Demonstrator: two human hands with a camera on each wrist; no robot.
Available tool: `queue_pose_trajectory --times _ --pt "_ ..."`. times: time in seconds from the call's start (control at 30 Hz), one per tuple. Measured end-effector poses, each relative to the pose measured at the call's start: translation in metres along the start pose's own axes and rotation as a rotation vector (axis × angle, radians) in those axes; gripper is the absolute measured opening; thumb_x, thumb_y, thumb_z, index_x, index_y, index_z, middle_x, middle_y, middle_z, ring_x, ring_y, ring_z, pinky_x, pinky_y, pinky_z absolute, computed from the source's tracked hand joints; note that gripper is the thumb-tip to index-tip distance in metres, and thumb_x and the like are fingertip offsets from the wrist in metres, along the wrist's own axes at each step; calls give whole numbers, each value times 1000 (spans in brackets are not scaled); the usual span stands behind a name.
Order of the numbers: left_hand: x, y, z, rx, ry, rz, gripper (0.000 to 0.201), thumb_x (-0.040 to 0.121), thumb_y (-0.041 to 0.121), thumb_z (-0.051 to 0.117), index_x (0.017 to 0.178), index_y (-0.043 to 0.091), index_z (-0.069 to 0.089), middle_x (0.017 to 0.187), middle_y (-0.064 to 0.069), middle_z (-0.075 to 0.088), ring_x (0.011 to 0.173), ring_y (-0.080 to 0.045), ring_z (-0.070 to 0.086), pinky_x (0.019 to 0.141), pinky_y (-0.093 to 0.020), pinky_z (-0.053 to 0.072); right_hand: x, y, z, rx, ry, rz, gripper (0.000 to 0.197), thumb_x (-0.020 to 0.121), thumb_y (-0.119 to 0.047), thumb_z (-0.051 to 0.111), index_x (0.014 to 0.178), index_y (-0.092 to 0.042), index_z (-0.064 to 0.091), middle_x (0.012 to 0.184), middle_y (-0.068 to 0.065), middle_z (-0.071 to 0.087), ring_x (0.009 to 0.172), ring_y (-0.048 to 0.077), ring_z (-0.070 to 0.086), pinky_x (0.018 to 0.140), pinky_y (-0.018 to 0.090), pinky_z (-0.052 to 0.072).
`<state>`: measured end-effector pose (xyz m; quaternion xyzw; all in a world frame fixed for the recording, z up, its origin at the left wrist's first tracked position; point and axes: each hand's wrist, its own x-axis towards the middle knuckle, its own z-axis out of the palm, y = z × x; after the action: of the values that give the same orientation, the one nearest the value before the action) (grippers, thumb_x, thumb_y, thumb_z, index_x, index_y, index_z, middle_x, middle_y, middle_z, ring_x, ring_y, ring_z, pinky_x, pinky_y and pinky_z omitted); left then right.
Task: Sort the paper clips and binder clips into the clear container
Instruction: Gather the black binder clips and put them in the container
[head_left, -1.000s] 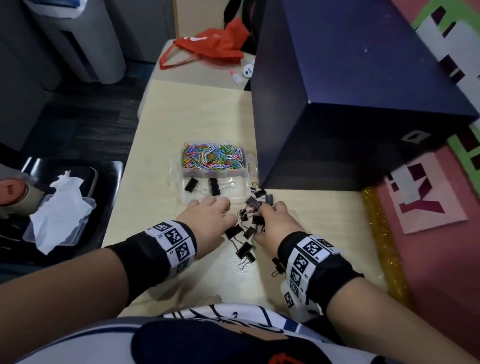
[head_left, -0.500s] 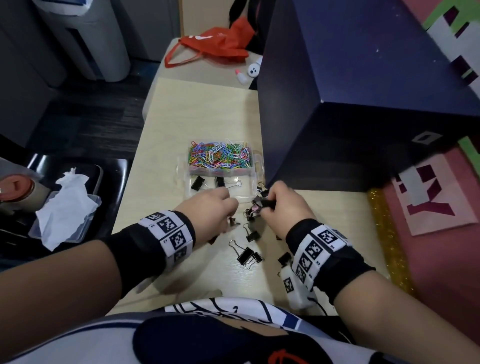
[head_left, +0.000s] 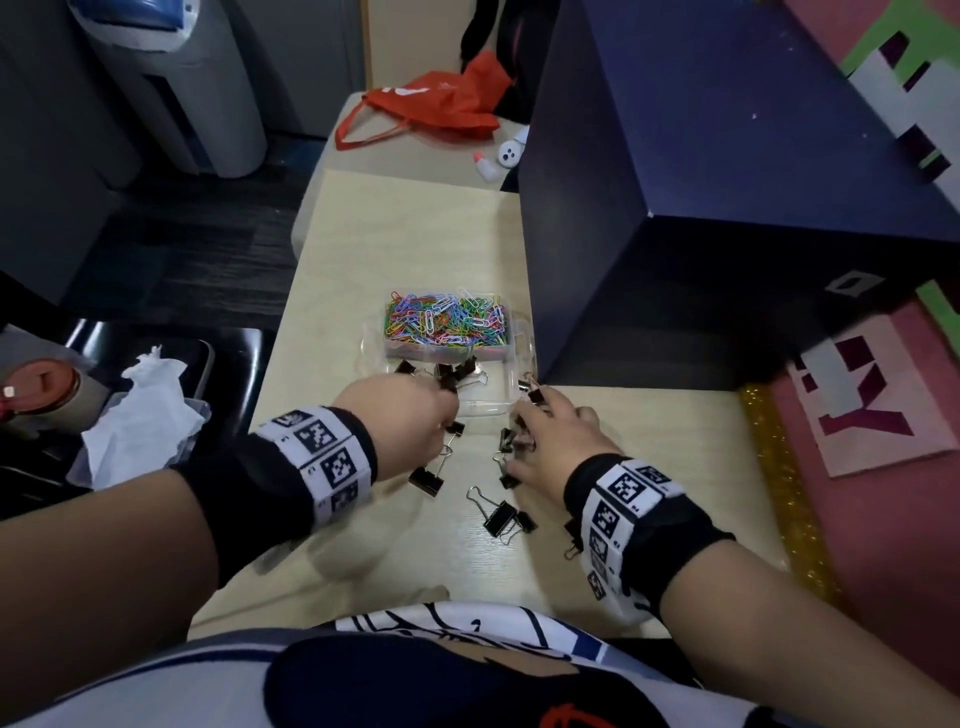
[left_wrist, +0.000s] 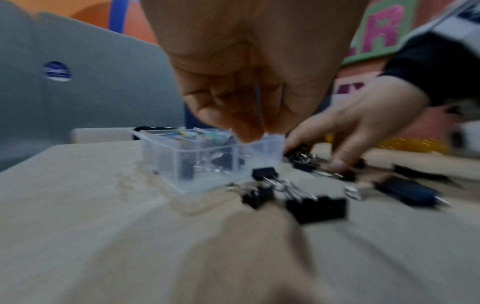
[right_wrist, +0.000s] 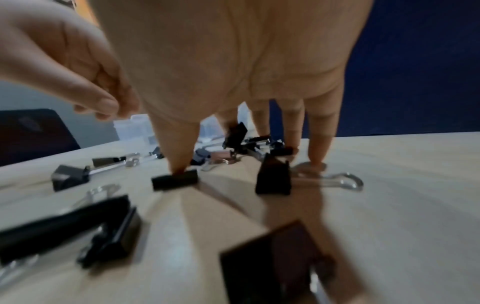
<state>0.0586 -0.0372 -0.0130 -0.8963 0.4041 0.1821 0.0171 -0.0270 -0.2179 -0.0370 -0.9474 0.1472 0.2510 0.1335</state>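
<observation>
Pale wooden table (head_left: 395, 249), frame centre: left hand (head_left: 400, 421), fingers bunched, over the clear container (head_left: 522, 343); right hand (head_left: 558, 441) spread, fingertips pressing binder clips (head_left: 501, 519).

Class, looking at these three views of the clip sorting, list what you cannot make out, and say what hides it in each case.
- Head view: the left hand covers its own fingertips.
- Left wrist view: blur hides whether its fingers pinch anything.
- Head view: the right hand covers some binder clips.
- Clear container: its binder clips are too small to count.

Dim indoor light, blurred wrist views
</observation>
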Motion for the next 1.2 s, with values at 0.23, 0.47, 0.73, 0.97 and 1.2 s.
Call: queue_pose_trajectory --times 0.23,0.47,0.73,0.97,1.2 --pt "-12 3 25 81 -216 -100 52 76 52 64 116 25 44 116 -1 46 102 -26 56 70 -36 45 -1 2 14 75 108 1 35 95 -31 51 129 -24 47 142 -1 27 122 28 31 96 36 41" --pt "-7 -1 31 -7 -168 -82 31 86 27 55 116 19 49 115 -7 48 99 -30 59 75 -39 51 0 6 14 299 187 50 21 87 -13 55 104 -25 56 113 -2 38 93 20 55 88 32 50" --pt "-11 -4 23 -9 -65 -3 23 85 27 51 106 17 54 113 -1 52 94 -26 59 72 -33 49 -2 -17 -21 471 404 -42 21 85 -10 58 102 -22 59 106 -2 41 69 -3 45 78 10 33" --pt "-4 -23 -12 -132 231 -71 31 90 32 54 117 18 55 118 -4 54 100 -27 60 79 -35 48 9 -37 -46 368 390 -45 37 94 -22 49 130 -23 50 129 5 48 108 22 56 95 28 41" --pt "-8 -13 8 -88 62 111 35 91 32 49 126 26 51 126 2 49 108 -22 56 86 -34 50 20 -7 -11 47 25 6 81 84 -47 62 149 -15 23 154 7 25 139 26 31 114 37 30"
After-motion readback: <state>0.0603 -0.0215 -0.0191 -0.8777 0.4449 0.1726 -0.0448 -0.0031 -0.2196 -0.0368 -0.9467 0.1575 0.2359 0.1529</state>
